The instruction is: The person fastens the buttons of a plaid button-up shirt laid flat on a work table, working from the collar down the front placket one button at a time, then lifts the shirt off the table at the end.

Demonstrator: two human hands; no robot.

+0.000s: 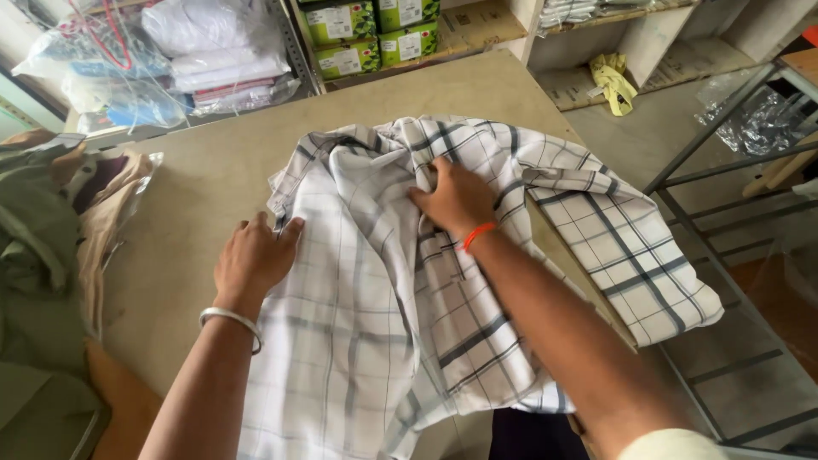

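Observation:
A white shirt with grey checks point(366, 307) lies spread and rumpled on a bare wooden table point(204, 170); one sleeve hangs over the table's right edge. My left hand point(254, 260), with a silver bangle at the wrist, presses flat on the shirt's left edge. My right hand point(456, 200), with an orange thread at the wrist, rests on the bunched cloth near the shirt's upper middle, fingers curled into the folds.
Clear bags with folded garments point(68, 221) lie at the table's left. Behind stand shelves with bagged white cloth point(213, 60) and green boxes point(366, 34). A metal rack frame point(724, 153) stands to the right, with a yellow cloth point(615, 83) on a low shelf.

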